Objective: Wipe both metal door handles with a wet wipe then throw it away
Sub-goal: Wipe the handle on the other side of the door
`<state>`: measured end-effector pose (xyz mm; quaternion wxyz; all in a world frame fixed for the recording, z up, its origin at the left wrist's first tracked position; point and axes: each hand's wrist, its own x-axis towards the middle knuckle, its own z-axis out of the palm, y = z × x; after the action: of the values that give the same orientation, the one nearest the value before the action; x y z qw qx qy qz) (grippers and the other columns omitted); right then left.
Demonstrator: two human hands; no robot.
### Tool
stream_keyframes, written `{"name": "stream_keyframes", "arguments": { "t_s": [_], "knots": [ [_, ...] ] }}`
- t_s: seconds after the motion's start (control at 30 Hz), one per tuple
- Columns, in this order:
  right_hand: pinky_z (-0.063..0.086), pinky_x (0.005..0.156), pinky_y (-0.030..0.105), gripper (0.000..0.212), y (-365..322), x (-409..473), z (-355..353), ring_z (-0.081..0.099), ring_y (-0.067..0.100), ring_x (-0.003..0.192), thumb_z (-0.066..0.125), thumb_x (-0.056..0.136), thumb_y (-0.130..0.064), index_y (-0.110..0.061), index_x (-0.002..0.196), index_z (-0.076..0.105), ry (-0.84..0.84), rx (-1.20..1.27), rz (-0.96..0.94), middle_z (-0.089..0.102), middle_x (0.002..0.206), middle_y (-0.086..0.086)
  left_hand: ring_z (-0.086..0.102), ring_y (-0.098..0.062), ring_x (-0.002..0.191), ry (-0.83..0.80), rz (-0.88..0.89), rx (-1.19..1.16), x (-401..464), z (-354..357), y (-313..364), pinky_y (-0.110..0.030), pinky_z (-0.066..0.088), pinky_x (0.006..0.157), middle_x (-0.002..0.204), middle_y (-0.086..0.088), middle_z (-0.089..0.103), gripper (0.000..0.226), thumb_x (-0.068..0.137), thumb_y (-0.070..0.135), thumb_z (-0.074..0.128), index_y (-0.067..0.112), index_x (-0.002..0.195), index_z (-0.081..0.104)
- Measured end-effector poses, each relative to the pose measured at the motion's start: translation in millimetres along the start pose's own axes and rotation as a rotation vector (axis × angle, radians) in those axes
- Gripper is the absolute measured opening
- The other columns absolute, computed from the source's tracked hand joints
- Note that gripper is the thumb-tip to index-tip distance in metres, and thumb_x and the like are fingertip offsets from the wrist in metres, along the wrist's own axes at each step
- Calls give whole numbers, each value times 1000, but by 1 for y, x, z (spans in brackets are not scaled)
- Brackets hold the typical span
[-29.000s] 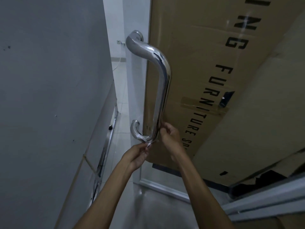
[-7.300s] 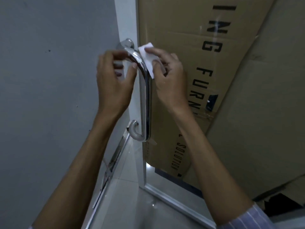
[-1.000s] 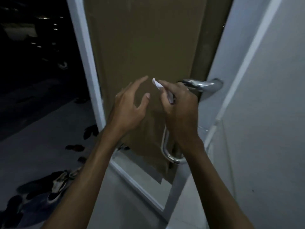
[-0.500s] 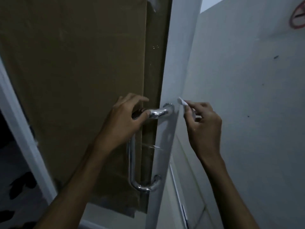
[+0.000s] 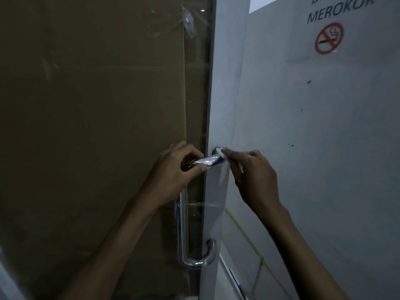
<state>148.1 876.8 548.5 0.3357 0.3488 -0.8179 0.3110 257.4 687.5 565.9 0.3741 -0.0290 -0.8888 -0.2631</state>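
A chrome D-shaped door handle (image 5: 182,234) is fixed to the glass door's edge, its long bar running down to a lower curved mount. My left hand (image 5: 175,169) grips the handle's upper bend, fingers curled round the bar. My right hand (image 5: 253,172) pinches a small white wet wipe (image 5: 221,153) and presses it against the handle's top mount at the door edge. The other handle is out of sight.
Brown cardboard (image 5: 93,126) covers the glass door behind the handle. A grey wall (image 5: 313,126) stands on the right with a no-smoking sign (image 5: 329,37). A metal floor track (image 5: 236,280) runs along the wall's foot.
My right hand has moved left and brought the wipe onto the handle's top mount. My left hand has closed more firmly round the upper bend. The camera has come closer.
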Motion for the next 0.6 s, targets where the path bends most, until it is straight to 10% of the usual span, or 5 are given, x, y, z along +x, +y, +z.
{"name": "stream_keyframes", "arguments": {
  "t_s": [0.23,0.4,0.6],
  "knots": [
    [40,68,28,39,2,13,0,63,24,101,62,102,-28,-42,138,62,-75,-153,-87,73,115,3,66,-6,94,-31,-67,-170,1,-5,-13,-23,50,82,98,13,66,19,88,24,82,31,106,76],
    [51,73,36,42,5,10,-4,63,26,106,62,100,-27,-41,140,61,-121,-158,-174,72,121,5,69,-12,97,-74,-116,-245,1,-9,-20,-45,58,90,102,9,70,18,87,27,82,32,102,74],
    [58,76,38,43,-2,4,-2,67,27,110,64,98,-23,-37,139,63,-74,-132,-221,72,125,6,69,-9,96,-45,-112,-268,1,-6,-18,-39,58,89,101,9,71,16,88,23,83,27,102,75]
  ]
}}
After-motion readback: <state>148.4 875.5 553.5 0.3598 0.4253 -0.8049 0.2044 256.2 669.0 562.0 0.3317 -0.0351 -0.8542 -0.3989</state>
